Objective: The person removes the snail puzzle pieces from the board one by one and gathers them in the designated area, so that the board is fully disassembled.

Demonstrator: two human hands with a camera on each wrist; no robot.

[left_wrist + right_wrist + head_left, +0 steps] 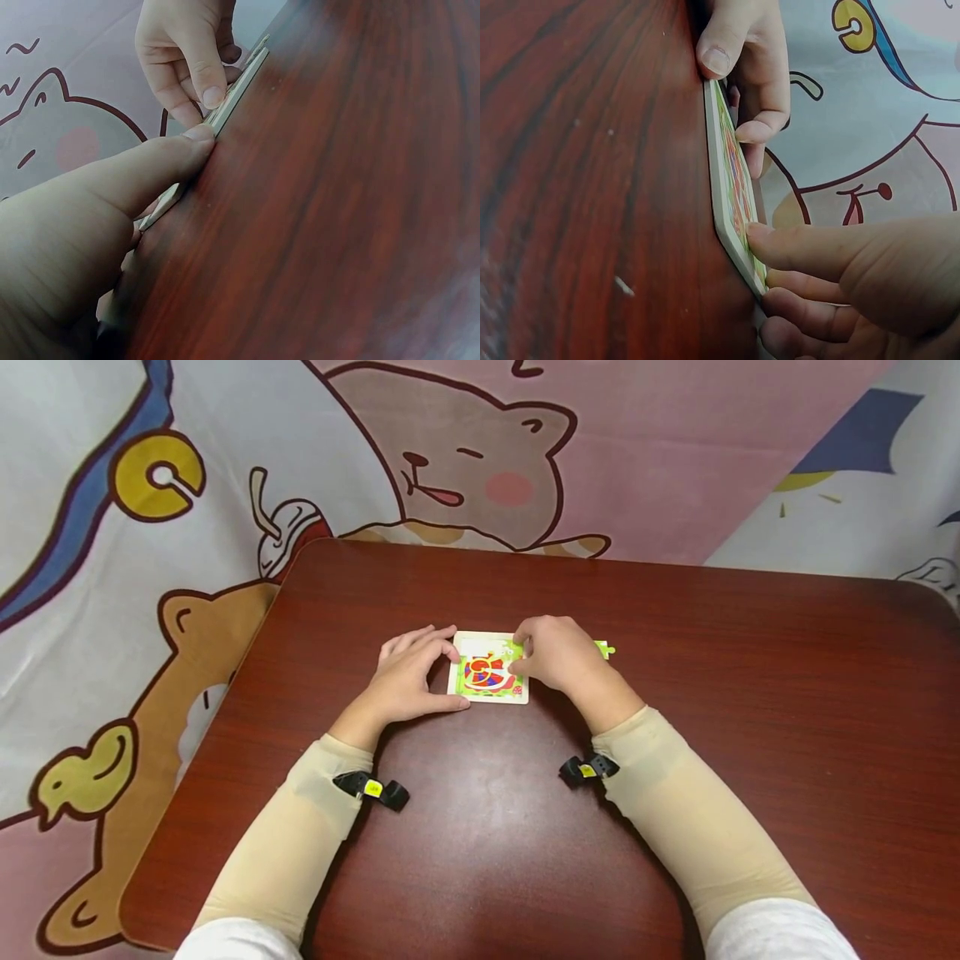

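Observation:
A small square jigsaw puzzle [491, 677] in a pale frame lies on the table, its picture red, blue and green with white bare areas toward the top. My left hand [408, 677] grips the frame from the left, thumb on the near edge and fingers at the far left corner. Over the right side of the puzzle, my right hand [558, 652] is bent, with thumb and forefinger pinching at a puzzle piece that the fingers largely hide. In the right wrist view the right thumb [761, 236] touches the picture side of the puzzle.
A loose green puzzle piece [604, 649] lies just beyond the right hand, partly covered by it. The dark red-brown table [750, 693] has rounded corners. A cartoon-printed cloth [465, 452] hangs along the back and left edges.

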